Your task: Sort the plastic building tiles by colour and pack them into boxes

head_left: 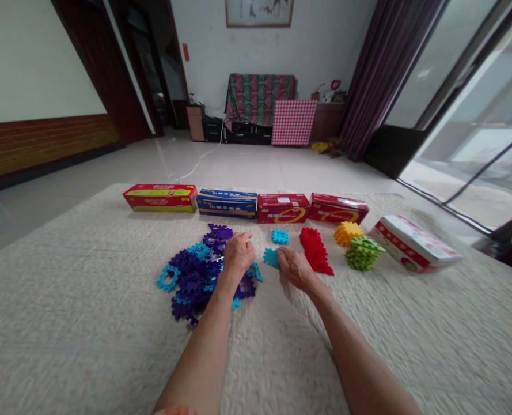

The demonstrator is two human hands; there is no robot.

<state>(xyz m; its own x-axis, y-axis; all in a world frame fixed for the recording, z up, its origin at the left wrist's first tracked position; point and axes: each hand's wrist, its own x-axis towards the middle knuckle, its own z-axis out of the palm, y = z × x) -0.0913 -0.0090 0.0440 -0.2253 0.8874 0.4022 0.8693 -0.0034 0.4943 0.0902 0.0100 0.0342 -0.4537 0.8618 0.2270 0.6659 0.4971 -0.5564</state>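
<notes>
My right hand [295, 267] pinches a light blue notched piece [270, 257] just above the cream quilted cover [109, 346]. Over the right edge of a loose pile of purple pieces [190, 282] hangs my left hand [239, 252], its fingers curled; whether they hold anything is hidden. Light blue pieces [168, 278] are mixed into that pile. Beyond my right hand lies a small light blue stack [280, 236]. To its right are red pieces [315, 251], a yellow stack [348, 233] and a green stack [363, 254].
Along the far edge stand a red and yellow-green box [160, 198], a blue box [227, 203] and two red boxes [283, 208]. A white and red box [415, 243] lies at an angle on the right. A cloth-draped cabinet [260, 98] stands by the wall.
</notes>
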